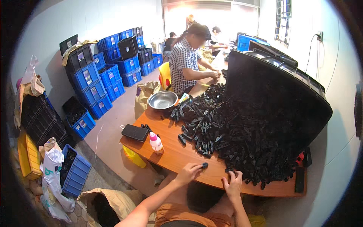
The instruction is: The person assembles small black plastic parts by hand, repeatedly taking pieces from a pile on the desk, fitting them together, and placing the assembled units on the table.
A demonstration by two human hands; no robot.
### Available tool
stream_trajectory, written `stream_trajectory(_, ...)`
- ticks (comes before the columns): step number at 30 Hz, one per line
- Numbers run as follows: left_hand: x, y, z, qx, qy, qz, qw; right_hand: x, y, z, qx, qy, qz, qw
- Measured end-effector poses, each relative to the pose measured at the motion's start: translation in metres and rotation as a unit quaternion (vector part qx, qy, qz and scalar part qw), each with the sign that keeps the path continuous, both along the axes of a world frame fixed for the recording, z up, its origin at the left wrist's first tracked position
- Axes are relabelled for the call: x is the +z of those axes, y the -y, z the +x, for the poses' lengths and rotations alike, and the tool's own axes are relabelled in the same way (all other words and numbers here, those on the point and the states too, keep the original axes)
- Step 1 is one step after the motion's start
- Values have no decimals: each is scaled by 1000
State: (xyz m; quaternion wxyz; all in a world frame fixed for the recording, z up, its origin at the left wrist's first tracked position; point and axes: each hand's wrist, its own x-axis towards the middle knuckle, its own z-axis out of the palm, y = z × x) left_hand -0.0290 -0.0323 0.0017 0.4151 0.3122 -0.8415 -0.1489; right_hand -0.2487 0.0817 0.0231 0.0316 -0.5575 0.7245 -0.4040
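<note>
My left hand (189, 174) reaches over the front edge of the wooden table (177, 151). Its fingertips pinch a small black plastic piece (204, 165), whose exact kind is too small to tell. To its right, my right hand (233, 183) is curled at the near edge of a large heap of black plastic clip-like parts (249, 151). A dark small part (228, 170) shows at its fingertips, partly hidden by them. The heap spreads from beside my right hand toward the far left of the tabletop.
A big black crate (280, 98) stands tilted behind the heap. Left on the table are a pink-capped bottle (156, 143), a black phone-like slab (135, 133) and a metal bowl (163, 100). A person (187, 60) works beyond. Blue crates (90, 79) line the wall; an open sack (121, 200) stands below.
</note>
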Motion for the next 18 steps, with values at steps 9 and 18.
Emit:
stream_trajectory(9,-2,6,-23,-23,36,-30,999,-29,33,-4,63,-34,-84,994)
stream_trajectory(18,-4,-9,-8,-112,53,38,992,-27,4,-5,69,93,-71,991)
